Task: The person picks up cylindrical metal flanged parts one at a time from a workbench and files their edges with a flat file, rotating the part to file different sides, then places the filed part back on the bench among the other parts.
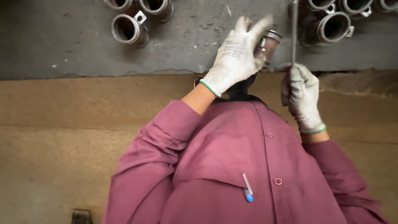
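Nearest to us is our maroon button shirt (248,166), with a pen (247,188), white barrel and blue tip, clipped at the chest pocket. Both sleeves run out toward a dark grey worktop (74,45) along the far side of the view, with a tan surface (54,137) between it and our body.

No packages or signs are in view. The only marking is small dark print on the back of the glove on our left hand (234,56); we can't make it out. The glove is whitish with a green cuff band.

Our left hand is curled around a short metal cylinder fitting (267,43), fingers wrapped over its top and the index finger stretched out past it. The fitting sits at the near edge of the worktop, just beside the rod.

Our right hand (300,93), in the same kind of glove, is closed in a fist on the lower end of a thin metal rod (294,33) that stands up across the worktop.

On the worktop there are more metal rings with small tabs: a cluster at the far left (128,29) and another at the far right (331,27), well apart from each other.
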Demonstrator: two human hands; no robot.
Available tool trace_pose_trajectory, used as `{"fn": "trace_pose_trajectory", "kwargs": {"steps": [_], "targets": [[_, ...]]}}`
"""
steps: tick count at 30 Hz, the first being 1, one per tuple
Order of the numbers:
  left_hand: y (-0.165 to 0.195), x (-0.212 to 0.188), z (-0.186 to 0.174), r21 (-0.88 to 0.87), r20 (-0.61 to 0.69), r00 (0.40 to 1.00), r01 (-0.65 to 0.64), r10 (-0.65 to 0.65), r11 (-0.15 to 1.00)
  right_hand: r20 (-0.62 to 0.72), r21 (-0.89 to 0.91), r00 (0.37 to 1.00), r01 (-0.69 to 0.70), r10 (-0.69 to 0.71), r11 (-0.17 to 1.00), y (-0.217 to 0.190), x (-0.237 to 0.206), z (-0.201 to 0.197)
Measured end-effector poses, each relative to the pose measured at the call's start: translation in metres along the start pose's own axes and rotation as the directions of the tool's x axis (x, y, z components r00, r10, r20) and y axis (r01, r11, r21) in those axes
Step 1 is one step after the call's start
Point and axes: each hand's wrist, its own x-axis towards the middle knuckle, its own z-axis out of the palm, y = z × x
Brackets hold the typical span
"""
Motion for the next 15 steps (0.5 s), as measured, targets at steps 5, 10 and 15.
{"fn": "trace_pose_trajectory", "kwargs": {"steps": [5, 10, 15], "targets": [[0.007, 0.011, 0.013, 0.22, 0.045, 0.994, -0.112, 0.104, 0.969, -0.033, -0.036, 0.993, 0.116, -0.118, 0.993, 0.004, 0.019, -0.009], [0.015, 0.017, 0.017, 0.113, -0.089, 0.988, -0.113, 0.123, 0.987, -0.039, -0.095, 0.99, 0.132, -0.136, 0.987, 0.01, 0.039, -0.011], [0.022, 0.019, -0.005, 0.082, 0.224, 0.974, -0.053, 0.033, 0.995, -0.052, -0.097, 0.992, 0.107, -0.112, 0.99, 0.008, 0.042, -0.013]]}}
